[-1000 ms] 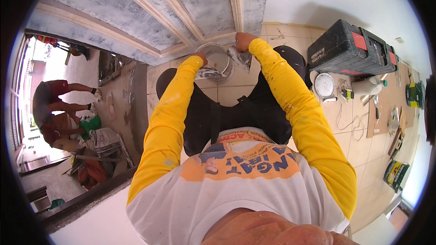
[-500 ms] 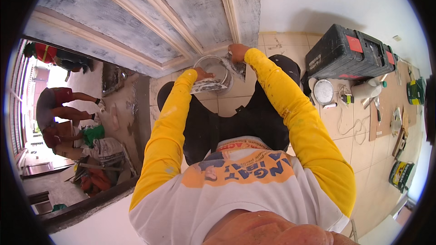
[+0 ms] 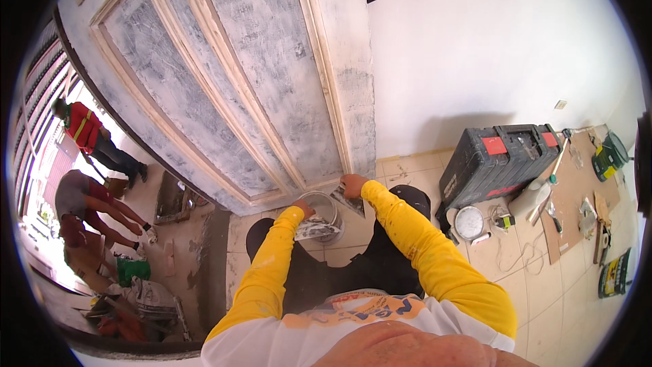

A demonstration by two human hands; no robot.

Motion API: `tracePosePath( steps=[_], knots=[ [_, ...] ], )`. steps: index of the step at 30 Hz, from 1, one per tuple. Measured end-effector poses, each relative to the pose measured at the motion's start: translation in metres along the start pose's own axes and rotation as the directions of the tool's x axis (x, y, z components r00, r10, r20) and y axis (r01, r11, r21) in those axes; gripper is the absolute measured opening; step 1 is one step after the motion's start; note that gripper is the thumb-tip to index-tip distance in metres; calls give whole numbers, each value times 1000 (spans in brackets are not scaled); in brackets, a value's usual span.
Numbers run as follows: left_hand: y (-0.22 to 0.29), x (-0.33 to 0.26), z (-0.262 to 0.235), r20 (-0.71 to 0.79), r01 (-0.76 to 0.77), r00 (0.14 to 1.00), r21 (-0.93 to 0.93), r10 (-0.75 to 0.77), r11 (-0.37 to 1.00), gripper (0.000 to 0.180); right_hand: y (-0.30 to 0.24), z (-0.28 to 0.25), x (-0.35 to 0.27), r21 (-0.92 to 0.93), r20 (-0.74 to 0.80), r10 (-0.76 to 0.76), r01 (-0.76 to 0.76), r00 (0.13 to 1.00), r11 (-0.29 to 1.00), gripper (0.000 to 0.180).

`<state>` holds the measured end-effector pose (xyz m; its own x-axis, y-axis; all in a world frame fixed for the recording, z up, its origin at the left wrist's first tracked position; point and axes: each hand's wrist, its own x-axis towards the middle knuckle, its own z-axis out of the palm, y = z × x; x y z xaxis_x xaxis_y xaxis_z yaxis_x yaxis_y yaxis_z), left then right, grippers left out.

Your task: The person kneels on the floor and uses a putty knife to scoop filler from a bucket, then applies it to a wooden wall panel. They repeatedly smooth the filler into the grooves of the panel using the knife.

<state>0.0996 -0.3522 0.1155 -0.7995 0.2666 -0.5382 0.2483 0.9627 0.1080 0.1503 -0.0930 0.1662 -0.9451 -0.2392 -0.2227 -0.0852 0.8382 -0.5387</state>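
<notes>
My left hand (image 3: 303, 208) is closed around a wide putty knife (image 3: 316, 230), its flat blade smeared with white putty. That blade lies over the near side of a round bucket (image 3: 322, 200) standing on the floor between my knees. In my closed right hand (image 3: 352, 185) is a second putty knife (image 3: 349, 202). Its grey, putty-marked blade points down beside the bucket's right rim. My fingers hide both handles. Just beyond my hands rises a panelled door (image 3: 258, 75), with grey-white smeared patches and bare wooden mouldings.
To the right, a black tool case (image 3: 485, 166) leans near the white wall. Around it are a round white-topped tub (image 3: 469, 222), a white jug (image 3: 530, 197), a cord and a cardboard sheet (image 3: 577, 190) with tools. At left, two people (image 3: 85, 129) are outside the doorway.
The view has tilted up, so my hands and the bucket sit lower in it and more of the door shows. Both hands keep their putty knives near the bucket.
</notes>
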Motion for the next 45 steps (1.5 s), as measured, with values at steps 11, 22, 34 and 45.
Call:
tracePosePath(
  steps=[11, 22, 34, 45],
  knots=[
    [-46, -5, -16, -55, 147, 986, -199, -160, 969, 61, 19, 9, 11, -52, -14, 1, -2, 1000, 999, 39],
    [-10, 12, 8, -70, 81, 992, -301, -106, 950, 68, -15, -4, 2, -15, 12, 37, -37, 999, 999, 54],
    [-43, 14, -2, -2, 117, 992, -365, -126, 924, 47, -5, -10, -1, 111, -54, 77, -70, 996, 991, 53],
    [-70, -88, -110, -271, -196, 955, -280, 119, 940, 44, -17, 22, 17, 479, 106, 166, -197, 980, 856, 40]
  ],
)
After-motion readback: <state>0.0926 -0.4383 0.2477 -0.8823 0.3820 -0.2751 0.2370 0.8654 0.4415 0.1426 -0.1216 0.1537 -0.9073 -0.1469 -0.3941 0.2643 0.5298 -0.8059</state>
